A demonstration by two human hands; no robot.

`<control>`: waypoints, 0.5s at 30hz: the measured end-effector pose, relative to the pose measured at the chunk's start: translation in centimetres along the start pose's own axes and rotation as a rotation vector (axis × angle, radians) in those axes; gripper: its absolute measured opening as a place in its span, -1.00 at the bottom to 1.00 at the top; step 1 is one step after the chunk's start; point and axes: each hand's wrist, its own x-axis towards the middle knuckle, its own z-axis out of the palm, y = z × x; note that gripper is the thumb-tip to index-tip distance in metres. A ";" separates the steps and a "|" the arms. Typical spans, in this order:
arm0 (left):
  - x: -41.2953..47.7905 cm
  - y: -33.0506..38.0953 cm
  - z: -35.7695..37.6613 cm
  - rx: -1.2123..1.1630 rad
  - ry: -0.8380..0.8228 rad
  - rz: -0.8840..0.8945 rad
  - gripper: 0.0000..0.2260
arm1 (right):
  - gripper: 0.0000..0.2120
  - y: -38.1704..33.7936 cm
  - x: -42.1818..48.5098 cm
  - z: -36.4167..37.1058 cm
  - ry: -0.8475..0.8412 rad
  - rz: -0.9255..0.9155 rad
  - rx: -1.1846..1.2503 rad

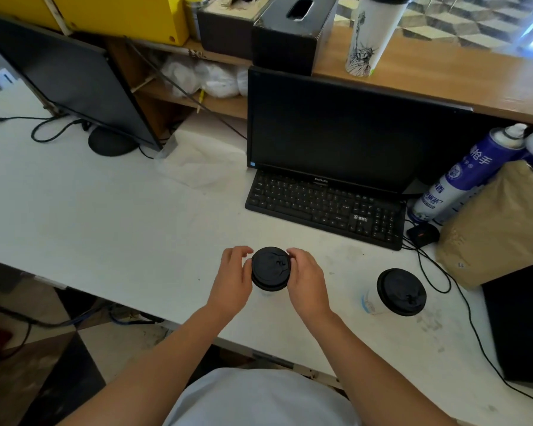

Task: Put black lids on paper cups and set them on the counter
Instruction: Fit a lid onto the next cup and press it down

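Observation:
A black lid (270, 267) sits on top of a paper cup on the white counter (120, 216), and only a sliver of that cup shows below the lid. My left hand (233, 279) holds the lid's left rim with curled fingers. My right hand (306, 279) grips its right rim the same way. A second white paper cup (370, 302) with its own black lid (401, 292) stands on the counter to the right, apart from both hands. A tall white lidded cup (370, 35) stands on the raised wooden ledge at the back.
A black keyboard (323, 207) and a Philips monitor (345, 130) stand just behind the hands. A second monitor (71, 84) is at the back left. Spray cans (462, 179), a brown paper bag (499, 226) and cables (437, 272) crowd the right side.

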 end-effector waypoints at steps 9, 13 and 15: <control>0.4 1.1 0.4 -0.563 -0.025 -0.421 -0.72 | -0.64 0.1 -0.2 0.7 -0.217 0.704 0.937; 0.2 1.2 0.3 -0.566 -0.036 -0.407 -0.79 | -0.62 0.3 -0.8 0.4 -0.309 0.651 1.025; 0.1 1.2 0.0 -0.394 -0.033 -0.250 -0.81 | -0.65 -0.1 -0.6 0.2 -0.286 0.590 0.885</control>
